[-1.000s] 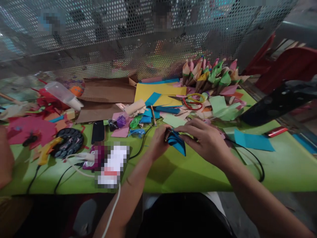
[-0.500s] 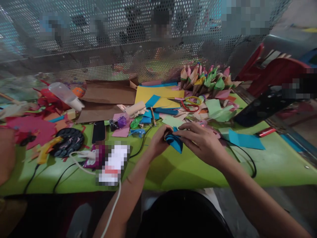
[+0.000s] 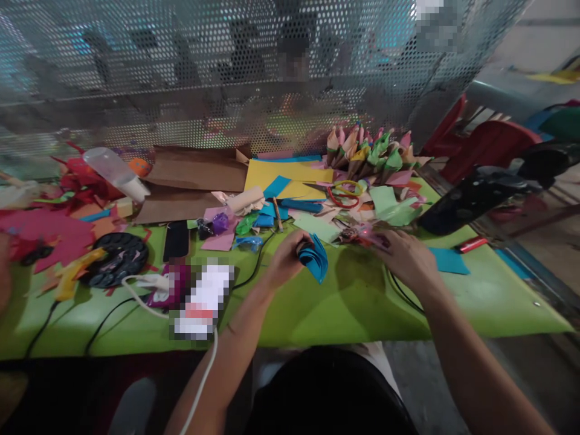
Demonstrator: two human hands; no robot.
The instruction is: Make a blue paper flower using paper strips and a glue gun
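- Above the table (image 3: 281,326), back from the middle of its front edge: blue paper roll (image 3: 316,261), in the left hand (image 3: 290,257). Grip clamped on the roll's near-hidden left end.
- Condition of roll: curling done; several layers visible, with a pointed corner hanging down. Layers stand apart at the free end; judged only partly finished. Whether any seam is glued cannot be told.
- Toward the right edge: right hand (image 3: 403,254), fingers at a pink corded tool (image 3: 374,235), probably a glue gun, showing a small red light. Whether this grip is closed cannot be told.
- Beyond that hand, nearer the right edge: blue paper sheet (image 3: 451,261), flat and unrolled.
- Far right corner: cluster of paper cones (image 3: 367,148) with coloured tips, apparently completed pieces.
- Back from the middle: scissors (image 3: 347,194), unheld among paper scraps (image 3: 317,225).
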